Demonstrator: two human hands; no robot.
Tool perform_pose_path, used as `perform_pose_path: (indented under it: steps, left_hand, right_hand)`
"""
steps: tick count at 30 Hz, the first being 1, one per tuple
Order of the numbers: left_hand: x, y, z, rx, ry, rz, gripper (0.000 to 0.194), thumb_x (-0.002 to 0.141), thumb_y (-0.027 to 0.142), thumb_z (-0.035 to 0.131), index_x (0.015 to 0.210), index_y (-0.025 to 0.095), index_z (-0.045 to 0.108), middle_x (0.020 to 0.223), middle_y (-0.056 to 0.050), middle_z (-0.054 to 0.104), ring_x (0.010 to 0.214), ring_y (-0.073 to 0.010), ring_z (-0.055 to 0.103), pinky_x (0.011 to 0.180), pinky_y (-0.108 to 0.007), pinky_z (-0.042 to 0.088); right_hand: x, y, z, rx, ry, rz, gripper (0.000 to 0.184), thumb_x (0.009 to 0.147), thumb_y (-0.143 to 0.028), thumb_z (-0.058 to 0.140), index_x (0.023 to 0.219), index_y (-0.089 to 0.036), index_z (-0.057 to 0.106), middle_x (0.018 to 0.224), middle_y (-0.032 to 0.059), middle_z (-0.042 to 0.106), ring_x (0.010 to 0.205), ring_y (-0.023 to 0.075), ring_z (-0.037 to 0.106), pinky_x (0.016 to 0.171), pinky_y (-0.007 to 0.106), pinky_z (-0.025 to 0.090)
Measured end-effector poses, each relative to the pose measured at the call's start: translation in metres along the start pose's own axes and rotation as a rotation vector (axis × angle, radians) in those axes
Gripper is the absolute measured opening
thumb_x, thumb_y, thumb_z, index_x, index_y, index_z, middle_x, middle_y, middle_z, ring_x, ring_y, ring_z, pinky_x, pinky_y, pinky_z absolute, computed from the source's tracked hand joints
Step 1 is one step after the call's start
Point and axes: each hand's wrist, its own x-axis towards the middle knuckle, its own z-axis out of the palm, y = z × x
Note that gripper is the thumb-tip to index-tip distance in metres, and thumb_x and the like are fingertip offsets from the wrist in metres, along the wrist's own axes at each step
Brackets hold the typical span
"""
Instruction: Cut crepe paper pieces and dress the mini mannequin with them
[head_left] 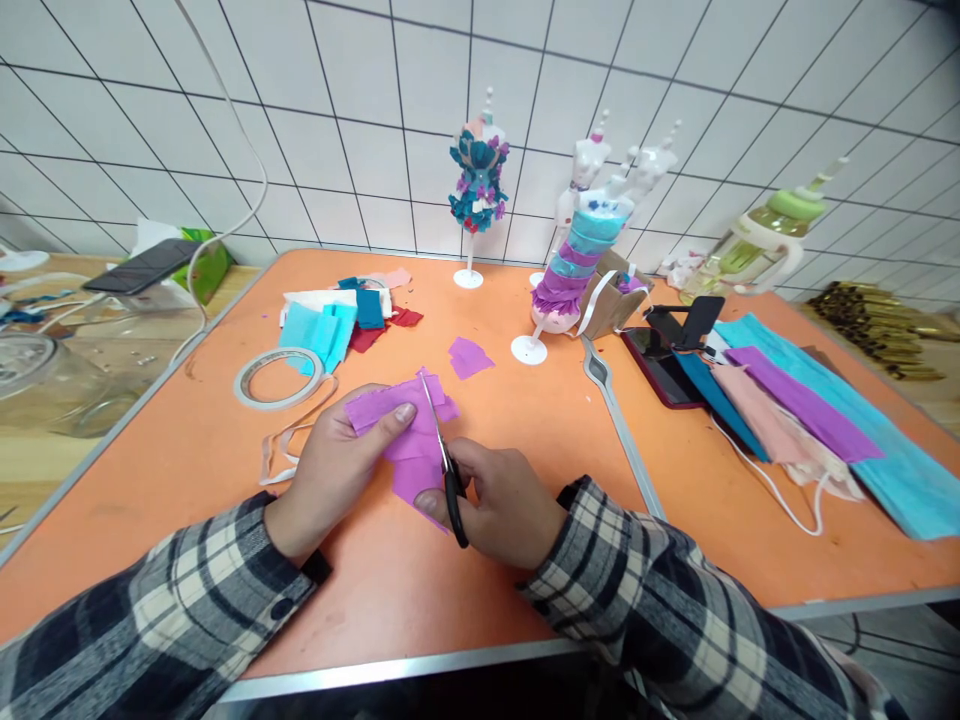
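Note:
My left hand [341, 450] pinches a folded piece of purple crepe paper [412, 470], its thumb lying on top. In my right hand [502, 495] are scissors [451, 485] with black handles, fingers wrapped round the loops. Their metal blades lie across the right part of the paper, pointing away from me. Whether the blades are fully closed is hard to make out. A loose purple scrap [470, 357] lies on the orange table [420, 620] just beyond the scissors. Left of my left hand are a roll of white tape [241, 388] and a tangled pale strip [268, 450].
Colored paper scraps [319, 330] lie at back left. Small dress forms stand at the back, one in teal and purple [480, 180], one in blue and purple bands [574, 260]. At right are a phone [652, 370], crepe sheets [862, 430] and a green-lidded bottle [750, 245].

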Motion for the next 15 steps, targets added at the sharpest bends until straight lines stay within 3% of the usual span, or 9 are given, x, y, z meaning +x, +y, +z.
perform_pose_path:
  steps: [15]
  left_hand:
    - [0.0003, -0.0019, -0.0011, -0.038, 0.019, -0.012, 0.024, 0.082, 0.044, 0.073, 0.087, 0.021, 0.07, 0.079, -0.001, 0.066, 0.071, -0.0174, 0.06, 0.068, -0.028, 0.047]
  right_hand:
    - [0.0009, 0.0008, -0.0001, -0.009, 0.028, 0.006, 0.028, 0.086, -0.045, 0.066, 0.078, -0.021, 0.052, 0.064, -0.0051, 0.051, 0.056, 0.0104, 0.044, 0.057, 0.022, 0.031]
